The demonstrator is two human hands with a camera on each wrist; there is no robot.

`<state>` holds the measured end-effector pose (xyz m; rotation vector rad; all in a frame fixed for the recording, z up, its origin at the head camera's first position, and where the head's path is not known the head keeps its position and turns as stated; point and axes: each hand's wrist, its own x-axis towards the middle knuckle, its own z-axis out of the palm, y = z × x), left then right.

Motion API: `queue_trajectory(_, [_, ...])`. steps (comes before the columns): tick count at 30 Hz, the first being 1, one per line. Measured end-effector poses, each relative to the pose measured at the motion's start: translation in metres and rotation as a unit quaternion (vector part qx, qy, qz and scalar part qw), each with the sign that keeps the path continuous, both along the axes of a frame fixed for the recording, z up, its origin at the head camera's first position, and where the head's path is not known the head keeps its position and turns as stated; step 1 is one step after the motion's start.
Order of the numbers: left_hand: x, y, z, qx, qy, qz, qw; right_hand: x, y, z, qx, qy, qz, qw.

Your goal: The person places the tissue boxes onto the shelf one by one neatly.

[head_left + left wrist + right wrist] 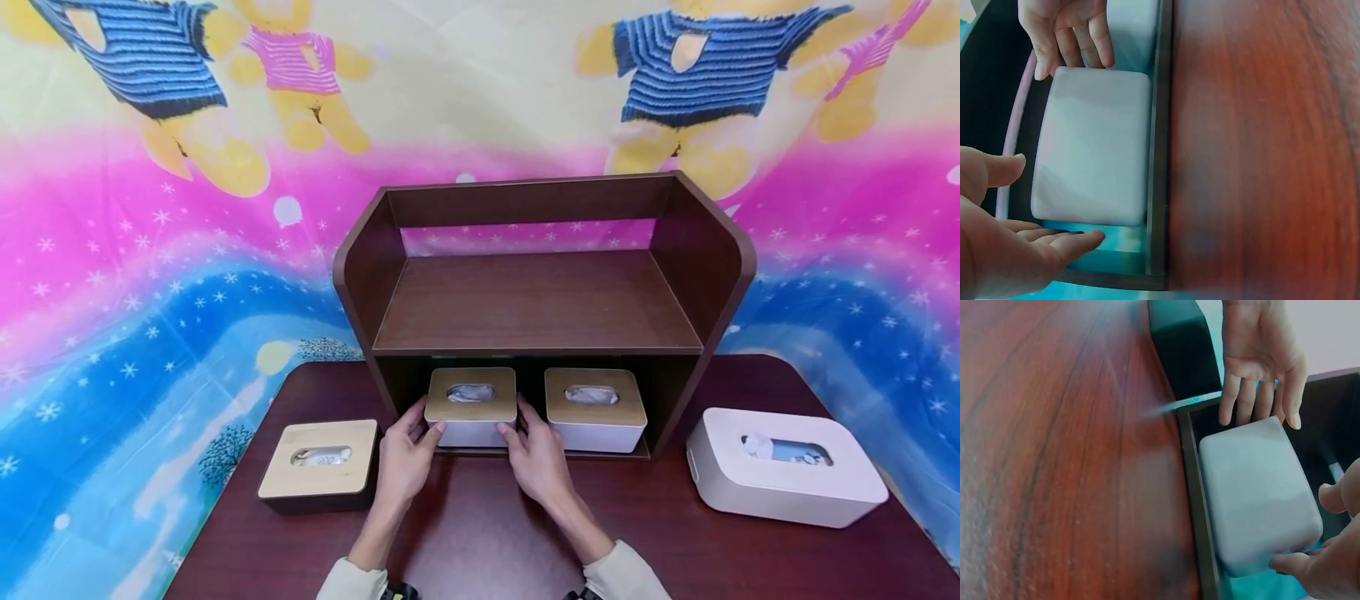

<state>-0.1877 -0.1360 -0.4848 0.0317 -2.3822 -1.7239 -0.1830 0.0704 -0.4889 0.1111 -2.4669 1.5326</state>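
A white tissue box with a wooden lid (471,433) sits at the left of the shelf's lower compartment, tissue showing in its oval slot. My left hand (405,458) is at its left side and my right hand (538,458) at its right, thumbs near the front corners. In the left wrist view, the box's plain front (1094,144) lies between both hands, with the left thumb (1007,170) held away from it. Fingers of both hands look mostly straight alongside the box. A matching tissue box (596,433) stands just right of my right hand.
The dark brown two-tier shelf (540,300) stands on a reddish-brown table (480,525). On the left is a tissue box with a pale wooden lid and black base (322,479). A larger white tissue box (787,487) sits at the right. A patterned cloth (480,100) hangs behind.
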Motion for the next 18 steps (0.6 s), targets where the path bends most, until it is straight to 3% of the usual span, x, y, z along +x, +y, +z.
queue_trajectory(6, [0.019, -0.005, 0.019, -0.053, -0.013, -0.020, 0.9983, 0.013, 0.001, 0.015, 0.053, 0.043, 0.001, 0.998])
queue_trajectory(10, [0.039, -0.014, 0.032, -0.058, -0.026, -0.031, 0.9975, 0.025, 0.000, 0.027, 0.078, 0.079, 0.003, 0.994])
queue_trajectory(18, [0.072, -0.049, 0.047, -0.076, -0.016, -0.023, 0.9967, 0.048, -0.016, 0.042, 0.051, 0.096, 0.052, 0.993])
